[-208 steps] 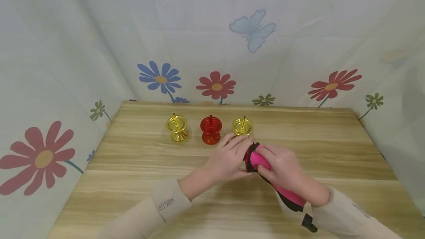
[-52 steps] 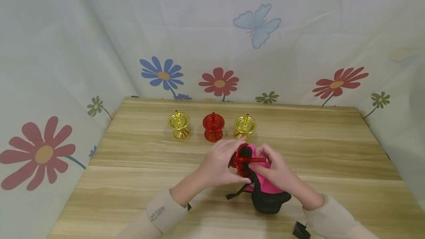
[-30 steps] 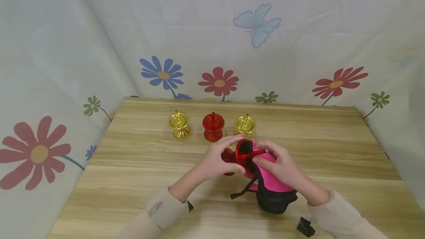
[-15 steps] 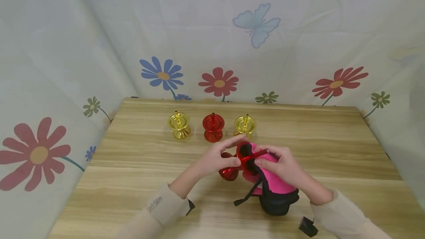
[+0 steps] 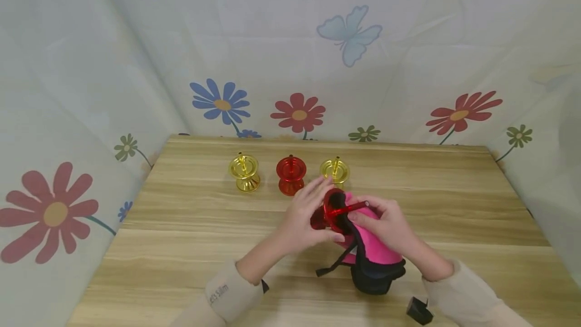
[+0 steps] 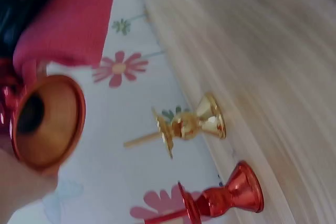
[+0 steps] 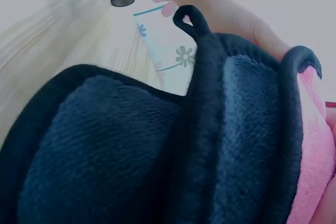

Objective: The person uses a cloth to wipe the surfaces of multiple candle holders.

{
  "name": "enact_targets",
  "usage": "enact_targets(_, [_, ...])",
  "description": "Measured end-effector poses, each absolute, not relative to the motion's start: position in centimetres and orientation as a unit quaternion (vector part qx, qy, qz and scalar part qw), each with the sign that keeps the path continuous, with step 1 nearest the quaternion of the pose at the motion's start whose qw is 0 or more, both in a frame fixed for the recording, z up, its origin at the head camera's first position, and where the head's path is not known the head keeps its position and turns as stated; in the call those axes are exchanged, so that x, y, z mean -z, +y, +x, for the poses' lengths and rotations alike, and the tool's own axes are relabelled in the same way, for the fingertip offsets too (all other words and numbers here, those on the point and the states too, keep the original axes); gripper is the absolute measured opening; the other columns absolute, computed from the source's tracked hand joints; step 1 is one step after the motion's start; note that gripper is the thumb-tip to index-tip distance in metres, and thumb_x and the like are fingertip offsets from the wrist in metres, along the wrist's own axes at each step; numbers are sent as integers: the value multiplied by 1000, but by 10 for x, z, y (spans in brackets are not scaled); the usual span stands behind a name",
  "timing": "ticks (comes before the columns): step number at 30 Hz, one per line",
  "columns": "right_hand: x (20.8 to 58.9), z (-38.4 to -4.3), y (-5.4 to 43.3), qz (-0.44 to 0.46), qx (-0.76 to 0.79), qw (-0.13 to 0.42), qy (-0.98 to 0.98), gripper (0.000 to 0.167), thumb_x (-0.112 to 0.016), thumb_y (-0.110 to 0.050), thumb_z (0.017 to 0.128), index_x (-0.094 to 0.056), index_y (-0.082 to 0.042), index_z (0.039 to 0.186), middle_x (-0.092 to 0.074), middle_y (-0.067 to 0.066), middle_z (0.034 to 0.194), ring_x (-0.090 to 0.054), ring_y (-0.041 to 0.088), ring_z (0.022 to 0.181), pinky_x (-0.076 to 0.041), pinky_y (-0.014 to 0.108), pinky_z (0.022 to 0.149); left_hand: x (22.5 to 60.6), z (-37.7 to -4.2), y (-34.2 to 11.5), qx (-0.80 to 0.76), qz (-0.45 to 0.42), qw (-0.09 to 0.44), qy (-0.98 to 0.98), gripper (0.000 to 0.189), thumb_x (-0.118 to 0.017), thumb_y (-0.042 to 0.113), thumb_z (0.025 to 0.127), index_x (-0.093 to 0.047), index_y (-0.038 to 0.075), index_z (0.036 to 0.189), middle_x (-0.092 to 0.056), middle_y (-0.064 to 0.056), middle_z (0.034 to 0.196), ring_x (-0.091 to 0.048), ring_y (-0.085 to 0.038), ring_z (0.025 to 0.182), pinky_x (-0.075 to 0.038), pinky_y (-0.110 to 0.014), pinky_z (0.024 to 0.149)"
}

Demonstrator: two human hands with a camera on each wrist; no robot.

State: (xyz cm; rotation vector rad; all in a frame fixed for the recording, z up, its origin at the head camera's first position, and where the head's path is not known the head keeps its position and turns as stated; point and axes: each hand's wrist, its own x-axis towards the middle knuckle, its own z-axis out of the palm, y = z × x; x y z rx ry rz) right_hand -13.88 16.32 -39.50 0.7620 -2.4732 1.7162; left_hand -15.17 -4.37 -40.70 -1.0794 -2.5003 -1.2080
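My left hand (image 5: pixel 299 218) holds a shiny red candle holder (image 5: pixel 333 211) tilted on its side over the table, its thin stem pointing right. In the left wrist view, the hollow underside of the holder's base (image 6: pixel 60 121) shows. With thumb and fingers, my right hand (image 5: pixel 388 223) pinches a pink and black plush cloth (image 5: pixel 376 246) against the dish, beside the stem. The cloth's black lining lies over the dish, and its lower part hangs down. In the right wrist view, the black side (image 7: pixel 100 145) fills much of the picture.
Behind the hands stand a gold candle holder (image 5: pixel 245 173), a red one (image 5: pixel 291 175) and another gold one (image 5: pixel 333 169), partly behind my left fingers. The wooden table (image 5: pixel 190 216) meets a flowered curtain (image 5: pixel 399 79). A black device (image 5: pixel 419 311) is by the right sleeve.
Earlier the cloth was wrapped round the held candle holder; now its stem sticks out bare. Over the last second the holder has tilted and shifted slightly, and my left fingers have moved round it.
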Motion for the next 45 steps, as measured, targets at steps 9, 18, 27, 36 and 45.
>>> enact_targets(9, [386, -140, 166, 313, -547, -54, -775, 21, -61, -1, 80, -61, 4, 100, -65, 16, 95, -60, 1, 86, -51, 20, 69, 393, -171, -63, 516, -346, -227, -750, 80, -58, 64, 69, -35, 26, 135, -27, 4, 144, -28, -18, 130, -42, -34, 93])
enact_targets(18, [384, -140, 167, 243, -554, -26, -796, 21, -61, -5, 81, -62, 3, 100, -66, 18, 88, -62, 4, 69, -50, 23, 53, 400, -156, -53, 478, -358, 8, -802, 70, -35, 62, 83, -32, 18, 137, -32, -3, 142, -25, -18, 132, -31, -52, 100])
enact_targets(27, [385, -141, 168, 296, -555, -77, -774, 24, -61, -2, 80, -61, 6, 102, -65, 20, 95, -62, 1, 86, -51, 20, 69, 393, -166, -61, 533, -375, -176, -738, 66, -37, 59, 84, -37, 17, 135, -38, -3, 138, -32, -15, 128, -35, -41, 100])
enact_targets(36, [390, -144, 168, 264, -560, -54, -783, 24, -61, -5, 81, -61, 6, 103, -65, 18, 94, -63, 4, 84, -52, 21, 69, 406, -155, -46, 555, -297, 34, -776, 47, -41, 41, 91, -51, 10, 124, -54, -3, 125, -46, -15, 120, -38, -36, 98])
enact_targets(45, [389, -143, 166, 248, -549, -38, -797, 24, -62, -10, 81, -62, 2, 102, -66, 17, 94, -63, 5, 84, -52, 21, 68, 401, -143, -38, 355, -333, 181, -854, 83, -53, 64, 71, -44, 6, 129, -47, -7, 131, -37, -23, 126, -38, -42, 97])
